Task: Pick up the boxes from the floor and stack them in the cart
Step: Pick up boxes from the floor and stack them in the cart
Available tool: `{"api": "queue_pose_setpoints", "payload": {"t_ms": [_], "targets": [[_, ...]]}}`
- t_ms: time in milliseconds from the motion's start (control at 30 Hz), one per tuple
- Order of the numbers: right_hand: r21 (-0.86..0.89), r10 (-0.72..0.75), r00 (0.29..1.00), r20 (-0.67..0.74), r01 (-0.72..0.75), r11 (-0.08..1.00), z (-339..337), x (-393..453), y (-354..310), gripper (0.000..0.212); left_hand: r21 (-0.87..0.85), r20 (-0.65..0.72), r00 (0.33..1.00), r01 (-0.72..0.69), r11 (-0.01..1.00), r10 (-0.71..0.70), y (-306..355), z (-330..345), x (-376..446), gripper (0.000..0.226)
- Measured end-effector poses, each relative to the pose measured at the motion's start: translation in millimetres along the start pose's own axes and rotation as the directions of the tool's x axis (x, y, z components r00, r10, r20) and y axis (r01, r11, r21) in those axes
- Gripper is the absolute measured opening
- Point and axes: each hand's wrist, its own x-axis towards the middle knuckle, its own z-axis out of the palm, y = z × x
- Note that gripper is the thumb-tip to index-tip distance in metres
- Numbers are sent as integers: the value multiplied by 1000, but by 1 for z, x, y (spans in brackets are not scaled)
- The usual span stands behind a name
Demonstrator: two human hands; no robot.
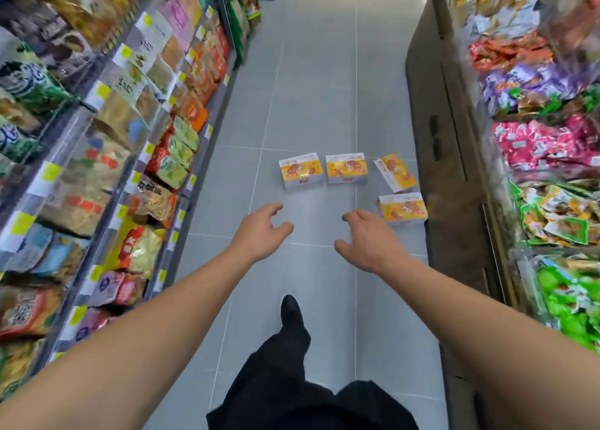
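Snack shelves line the aisle at nine o'clock, and the left hand reaches forward over the grey floor, fingers loosely spread and holding nothing. At twelve o'clock lie two boxes side by side, two more toward one o'clock. The right hand hovers likewise, fingers wide, just beside the nearest box.

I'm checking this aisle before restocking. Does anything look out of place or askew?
Yes. Four orange-and-white cardboard boxes lie on the grey tiled floor instead of a shelf: two side by side, one skewed at an angle, one nearer by the brown cardboard display. None looks damaged.
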Motion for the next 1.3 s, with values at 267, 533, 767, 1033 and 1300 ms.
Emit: {"api": "queue_pose_setpoints", "payload": {"t_ms": [267,533,767,1033,1300], "targets": [[55,30,999,21,-31,998,-56,144,10,63,53,45,999,21,998,-23,39,-50,147,58],[77,33,990,138,-44,996,-92,338,65,63,91,38,992,117,989,-121,64,-55,341,59],[62,8,975,223,-23,998,-95,472,103,65,53,40,976,213,976,-215,65,-45,471,59],[112,70,961,266,-103,988,18,625,133,61,5,81,962,262,965,-262,-24,25,626,57],[203,188,948,259,-243,948,214,794,174,62,28,151,955,254,967,-255,-183,152,780,67]]}}
